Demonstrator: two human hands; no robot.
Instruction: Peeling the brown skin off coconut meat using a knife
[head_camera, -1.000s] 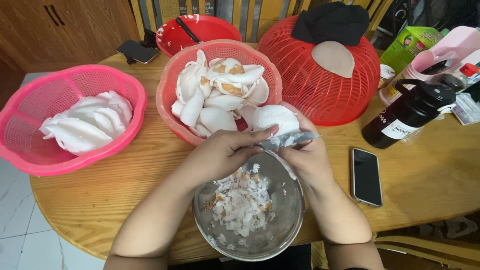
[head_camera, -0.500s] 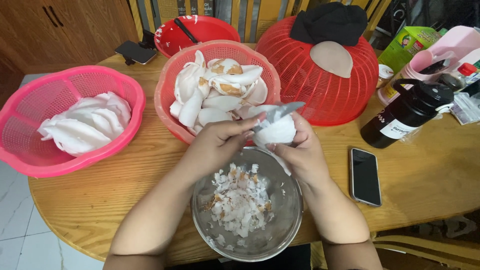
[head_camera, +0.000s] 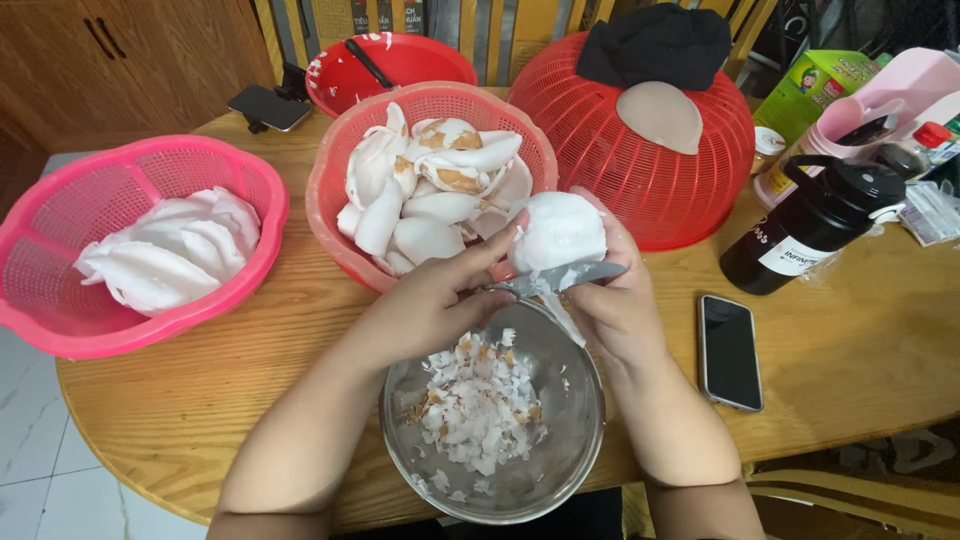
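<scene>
My right hand (head_camera: 622, 312) is shut on a white, rounded piece of coconut flesh (head_camera: 558, 230), held above the far rim of a steel bowl (head_camera: 583, 420). My left hand (head_camera: 428, 303) grips a small metal knife (head_camera: 560, 278). Its blade lies across the lower side of the piece, and my left thumb rests against the piece. A thin white strip hangs from the blade into the bowl. The bowl holds several white and brown shavings (head_camera: 480, 408).
An orange-red basket (head_camera: 330, 215) of unpeeled coconut pieces stands behind my hands. A pink basket (head_camera: 40, 250) at the left holds white peeled pieces. A red mesh cover (head_camera: 620, 170), a black bottle (head_camera: 815, 222) and a phone (head_camera: 730, 350) are at the right.
The coconut piece has been lifted and turned in my right hand. The knife blade went from over the piece to under its lower side, and a fresh strip now hangs down.
</scene>
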